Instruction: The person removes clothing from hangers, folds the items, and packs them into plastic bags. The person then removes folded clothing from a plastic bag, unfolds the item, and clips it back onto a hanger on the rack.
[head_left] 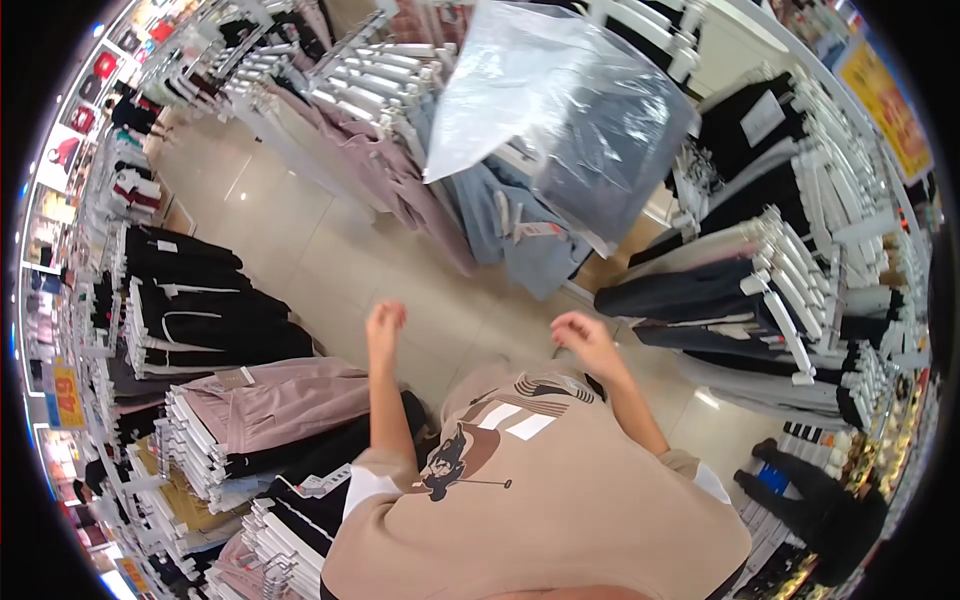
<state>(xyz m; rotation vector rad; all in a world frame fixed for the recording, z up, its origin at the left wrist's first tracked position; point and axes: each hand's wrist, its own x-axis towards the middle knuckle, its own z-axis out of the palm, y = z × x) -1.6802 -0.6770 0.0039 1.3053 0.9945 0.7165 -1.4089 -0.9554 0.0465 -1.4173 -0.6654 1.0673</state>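
Note:
My left hand (pixel 386 318) is raised in front of my shirt, its fingers curled, and whether anything is in them is too small to tell. On the other side, my right hand (pixel 582 332) is also raised with bent fingers, touching no garment that I can see. Beyond both hands, a clear plastic bag with a dark grey-blue folded garment (pixel 610 150) in it lies over the hanging clothes. Below it hang blue trousers (pixel 520 225) with a white and red tag, beside pink trousers (pixel 385 180).
Racks of black trousers (pixel 190 300) and pink trousers (pixel 290 395) stand at the left. Dark trousers (pixel 690 290) hang on white hangers at the right. A tiled floor (pixel 330 250) runs between the racks. A person in dark clothes (pixel 835 515) is at the lower right.

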